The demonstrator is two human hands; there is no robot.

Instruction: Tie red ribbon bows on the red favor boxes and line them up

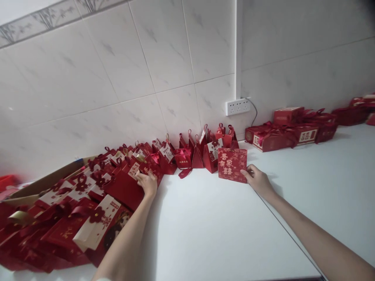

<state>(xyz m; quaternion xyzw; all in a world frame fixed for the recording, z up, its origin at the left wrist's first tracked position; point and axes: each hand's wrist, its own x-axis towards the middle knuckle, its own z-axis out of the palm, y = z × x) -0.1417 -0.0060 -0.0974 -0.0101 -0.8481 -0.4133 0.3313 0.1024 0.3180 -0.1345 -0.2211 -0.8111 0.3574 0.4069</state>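
My right hand [259,181] pinches the lower right edge of a square red gift box [232,164] printed with pale characters, which stands upright on the white tabletop. At the left, my left hand [147,183] closes on a dark red gift box [154,167] at the edge of the heap; part of that box hides behind my fingers. Between my hands, a row of small red candy boxes with ribbon loops [197,156] lines the back of the table. One white-fronted box [211,154] stands just behind the box in my right hand.
A large pile of red gift boxes [102,218] fills the left side, partly inside an open cardboard carton [49,180]. Stacked red boxes with ribbons [272,139] sit at the back right. A power strip [237,107] with a cable is fixed to the tiled wall.
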